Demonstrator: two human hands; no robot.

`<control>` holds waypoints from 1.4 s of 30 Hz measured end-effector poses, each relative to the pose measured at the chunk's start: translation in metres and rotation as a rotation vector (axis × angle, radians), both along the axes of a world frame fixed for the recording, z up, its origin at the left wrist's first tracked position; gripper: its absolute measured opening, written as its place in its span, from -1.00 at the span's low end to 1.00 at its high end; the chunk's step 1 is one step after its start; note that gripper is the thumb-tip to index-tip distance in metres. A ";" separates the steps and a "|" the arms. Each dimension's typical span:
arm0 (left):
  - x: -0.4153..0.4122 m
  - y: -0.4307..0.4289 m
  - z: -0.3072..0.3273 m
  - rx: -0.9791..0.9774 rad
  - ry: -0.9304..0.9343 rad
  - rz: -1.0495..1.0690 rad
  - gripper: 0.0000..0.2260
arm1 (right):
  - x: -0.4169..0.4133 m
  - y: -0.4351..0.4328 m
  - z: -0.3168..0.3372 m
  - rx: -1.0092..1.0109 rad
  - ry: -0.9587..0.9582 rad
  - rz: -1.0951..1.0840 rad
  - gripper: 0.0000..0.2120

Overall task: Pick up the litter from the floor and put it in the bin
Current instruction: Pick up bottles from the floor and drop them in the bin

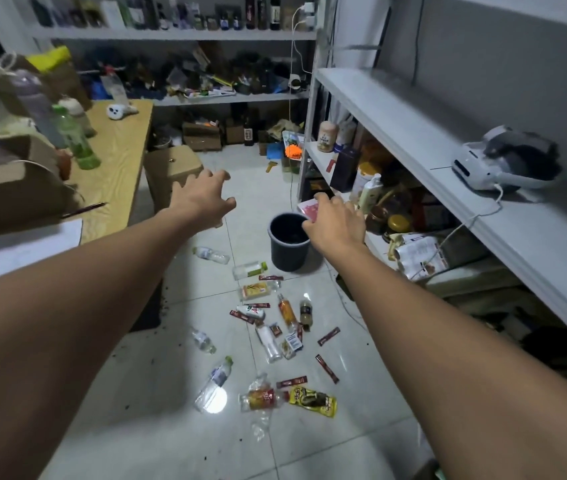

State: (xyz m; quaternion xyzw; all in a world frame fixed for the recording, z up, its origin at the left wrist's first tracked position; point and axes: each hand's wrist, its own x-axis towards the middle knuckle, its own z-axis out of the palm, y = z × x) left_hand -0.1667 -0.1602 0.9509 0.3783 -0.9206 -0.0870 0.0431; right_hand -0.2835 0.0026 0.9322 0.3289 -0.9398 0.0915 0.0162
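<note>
Item in hand: pink packet (pixel 309 211), pinched in the right hand (pixel 335 221), whose fingers curl round its near end; most of the packet is hidden behind the hand, so its long axis cannot be told. Receptacle: black bin (pixel 289 258), upright on the floor (pixel 361 393), mouth open. Key relation: the packet sits above the far right part of the bin's rim, with the bin's mouth just to the left of the hand and below it; judged, a small shift left before letting go would put the drop well inside rather than on the rim. Left hand (pixel 202 199): holds nothing, fingers spread and lightly bent, raised to the left of the bin and apart from it. Outstanding litter: scattered on the floor on the near side of the bin, between the two forearms. It includes a clear bottle (pixel 211 255) lying on its side, nearly under the left wrist; several red sachets (pixel 327 368); a yellow pouch (pixel 313 400) nearest the person; and further bottles in between. Judged: the task is at an early stage, with most pieces not yet collected. The free left hand is the nearer one to the bottle. Surroundings: wooden surface (pixel 116 174) at left, white shelf (pixel 396 109) at right, both carrying clutter.
</note>
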 end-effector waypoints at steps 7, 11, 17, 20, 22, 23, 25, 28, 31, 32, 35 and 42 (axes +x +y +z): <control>0.030 0.001 0.003 -0.013 0.013 -0.031 -0.51 | 0.034 -0.012 0.013 -0.004 0.061 0.017 -0.52; 0.051 -0.007 0.003 -0.016 0.015 -0.066 -0.52 | 0.061 -0.016 0.011 0.006 0.037 -0.013 -0.52; 0.092 -0.027 -0.013 -0.037 -0.064 -0.166 -0.50 | 0.111 -0.036 -0.005 0.016 0.034 -0.064 -0.54; 0.110 -0.039 -0.033 -0.049 -0.121 -0.222 -0.49 | 0.136 -0.051 -0.023 0.019 0.015 -0.076 -0.55; 0.116 -0.049 -0.049 -0.041 -0.134 -0.237 -0.49 | 0.147 -0.063 -0.039 0.024 0.013 -0.083 -0.54; 0.117 -0.052 -0.055 -0.036 -0.133 -0.239 -0.49 | 0.150 -0.066 -0.044 0.028 0.020 -0.083 -0.54; 0.118 -0.058 -0.073 -0.021 -0.127 -0.243 -0.50 | 0.155 -0.073 -0.061 0.056 0.023 -0.085 -0.54; 0.112 -0.066 -0.113 -0.008 -0.136 -0.261 -0.51 | 0.154 -0.083 -0.100 0.083 -0.002 -0.080 -0.52; 0.100 -0.072 -0.161 -0.008 -0.138 -0.277 -0.49 | 0.146 -0.090 -0.149 0.091 -0.003 -0.060 -0.51; 0.096 -0.074 -0.180 -0.009 -0.140 -0.275 -0.48 | 0.141 -0.093 -0.171 0.099 0.001 -0.051 -0.51; 0.089 -0.082 -0.253 -0.023 -0.175 -0.278 -0.45 | 0.129 -0.099 -0.248 0.133 0.023 -0.008 -0.45; 0.099 -0.086 -0.496 0.020 -0.240 -0.253 -0.36 | 0.117 -0.095 -0.467 0.197 -0.026 0.000 -0.36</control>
